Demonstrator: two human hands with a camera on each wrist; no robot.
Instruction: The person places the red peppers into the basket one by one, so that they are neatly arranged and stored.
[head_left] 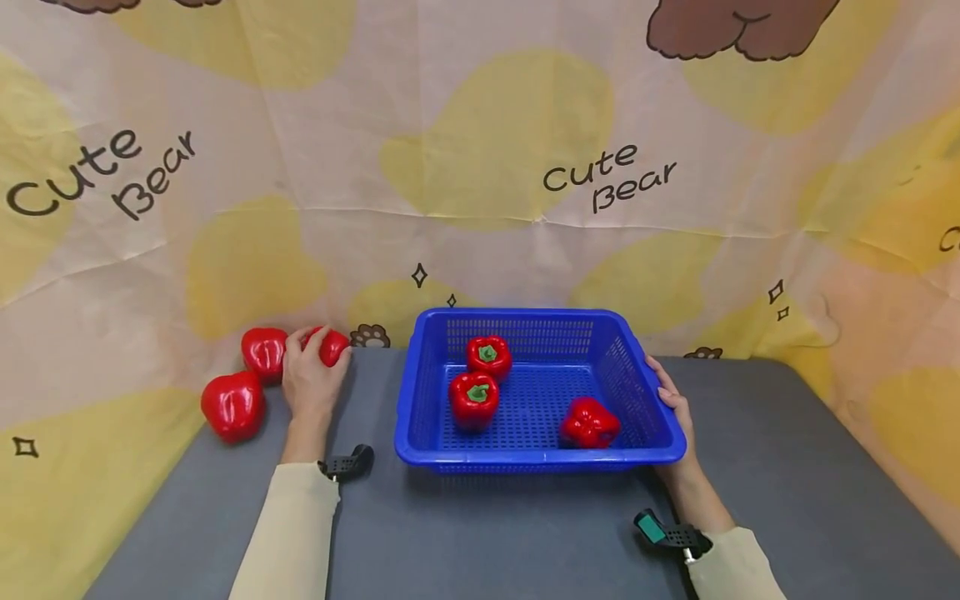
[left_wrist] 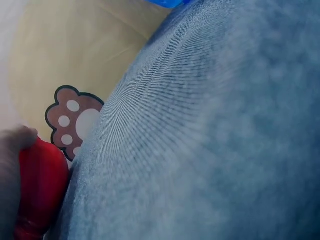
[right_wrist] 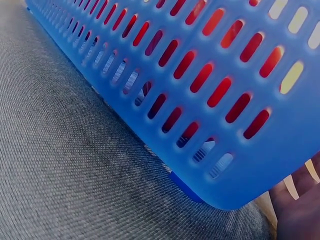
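My left hand (head_left: 311,375) grips a shiny red bell pepper (head_left: 333,347) at the table's back edge; its thumb and fingers lie round the fruit. In the left wrist view part of this pepper (left_wrist: 42,185) shows beside a blurred finger. Two more red peppers lie left of that hand, one just beside it (head_left: 262,353) and one nearer the front (head_left: 233,407). My right hand (head_left: 678,417) holds the right rim of a blue plastic basket (head_left: 517,457). Inside are three red peppers: two at left with green stems (head_left: 474,402), one tipped over at front right (head_left: 590,423).
The grey cloth-covered table (head_left: 517,533) runs up to a hanging yellow and pink curtain (head_left: 480,167) with printed words right behind the basket. In the right wrist view the slotted basket wall (right_wrist: 150,75) stands on the cloth, with red showing through.
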